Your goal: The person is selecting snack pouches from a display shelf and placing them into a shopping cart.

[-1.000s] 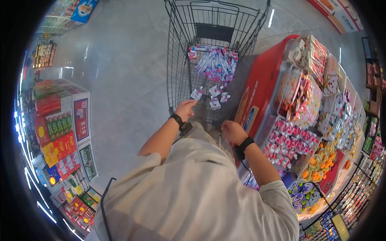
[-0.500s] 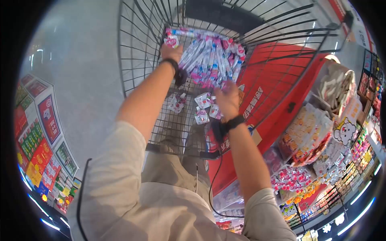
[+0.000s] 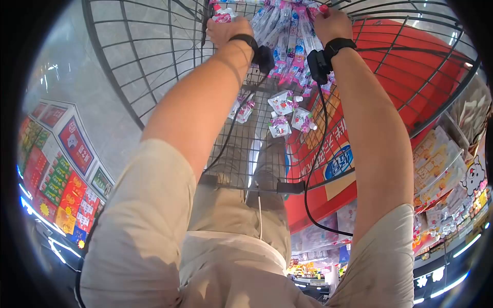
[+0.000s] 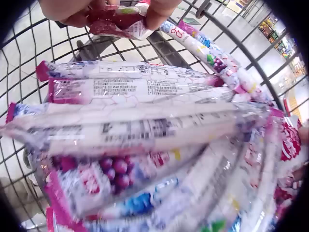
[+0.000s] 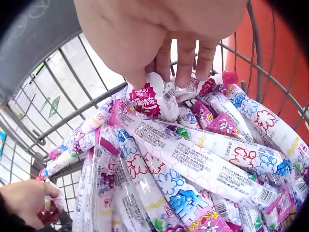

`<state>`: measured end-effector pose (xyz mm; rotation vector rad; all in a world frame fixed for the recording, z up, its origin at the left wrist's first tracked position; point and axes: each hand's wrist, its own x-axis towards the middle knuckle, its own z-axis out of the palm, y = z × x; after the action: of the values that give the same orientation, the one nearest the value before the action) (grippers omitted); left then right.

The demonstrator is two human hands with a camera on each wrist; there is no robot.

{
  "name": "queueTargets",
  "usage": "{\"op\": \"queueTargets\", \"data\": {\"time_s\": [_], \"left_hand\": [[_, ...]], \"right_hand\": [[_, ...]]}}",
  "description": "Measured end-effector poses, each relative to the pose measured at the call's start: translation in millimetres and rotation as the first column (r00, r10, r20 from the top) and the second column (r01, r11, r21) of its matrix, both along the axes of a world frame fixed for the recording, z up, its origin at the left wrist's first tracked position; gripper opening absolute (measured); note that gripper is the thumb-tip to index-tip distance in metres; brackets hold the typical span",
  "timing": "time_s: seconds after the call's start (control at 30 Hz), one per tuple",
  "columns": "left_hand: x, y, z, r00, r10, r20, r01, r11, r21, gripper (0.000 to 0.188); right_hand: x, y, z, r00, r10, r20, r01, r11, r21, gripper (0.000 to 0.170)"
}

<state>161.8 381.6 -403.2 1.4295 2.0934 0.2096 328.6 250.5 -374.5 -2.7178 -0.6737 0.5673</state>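
Near the far end of a wire shopping cart (image 3: 128,77), my left hand (image 3: 231,32) holds a small spouted pouch (image 3: 223,14) with a pink-and-white label. Its fingers and thumb pinch the pouch (image 4: 116,23) above the cart's wire side in the left wrist view. My right hand (image 3: 333,26) is at the other side of the pile, gripping a white-and-pink spouted pouch (image 5: 147,101); a pink cap (image 5: 229,78) shows beside its fingertips. Between the hands lies a heap of long, clear-wrapped sticks (image 5: 193,150) with grape pictures and pink ends.
Several more spouted pouches (image 3: 282,102) lie on the cart's wire floor nearer my body. A red display stand (image 3: 395,72) runs along the cart's right side, with bagged snacks (image 3: 436,154) on it. Stacked boxes (image 3: 61,174) stand to the left. Cables hang from both wrists.
The cart now lies closer under me, and both hands have reached to its far end. The left hand keeps its pouch; the right hand has moved from above the near pouches to the far right corner.
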Motion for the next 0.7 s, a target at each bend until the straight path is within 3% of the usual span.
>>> {"op": "queueTargets", "data": {"time_s": [0.03,0.1,0.2,0.3,0.37,0.4,0.43,0.5,0.6,0.7], "left_hand": [[-13.6,-8.8,-5.0,0.983,0.018,0.183,-0.02,1.0,0.008,0.083],[-34.5,-35.0,-15.4,0.818,0.05,0.574,-0.132,0.986,0.102,0.083],[-59.9,-67.3,76.7,0.685,0.233,0.69,-0.183,0.972,-0.147,0.074],[-104.3,-96.0,125.0,0.532,0.419,0.736,-0.147,0.901,-0.407,0.055],[-134.0,-119.6,145.6,0.429,0.487,0.761,-0.064,0.856,-0.512,0.037],[-147.6,-131.0,156.3,0.286,0.517,0.807,0.002,0.842,-0.54,0.026],[-154.8,-141.7,170.6,0.242,0.597,0.765,-0.034,0.793,-0.609,0.029],[-177.1,-163.4,191.8,0.253,0.617,0.745,0.033,0.764,-0.644,0.029],[-218.1,-185.9,226.0,0.389,0.549,0.74,0.153,0.754,-0.639,0.035],[-250.2,-203.5,279.8,0.503,0.421,0.755,0.298,0.736,-0.608,0.036]], "right_hand": [[-5.1,-2.6,7.3,1.0,0.0,-0.004,0.0,1.0,0.0,0.041],[-18.6,-10.4,44.8,0.994,-0.072,0.088,0.053,0.978,0.2,0.034],[-54.6,-33.2,163.5,0.998,0.021,0.057,-0.039,0.943,0.33,0.024],[-102.8,-75.6,251.4,0.996,0.094,0.012,-0.085,0.836,0.543,0.017],[-133.5,-115.5,287.4,0.971,0.108,-0.214,0.026,0.84,0.543,0.02],[-149.9,-135.4,301.3,0.958,0.097,-0.27,0.054,0.862,0.505,0.02],[-164.9,-154.9,313.7,0.944,0.087,-0.319,0.078,0.879,0.471,0.02],[-183.5,-201.2,339.1,0.896,0.144,-0.419,0.006,0.942,0.336,0.021],[-197.9,-264.7,365.9,0.92,0.22,-0.324,-0.055,0.892,0.449,0.022],[-205.5,-321.3,414.9,0.963,0.082,-0.256,0.047,0.887,0.459,0.022]]}}
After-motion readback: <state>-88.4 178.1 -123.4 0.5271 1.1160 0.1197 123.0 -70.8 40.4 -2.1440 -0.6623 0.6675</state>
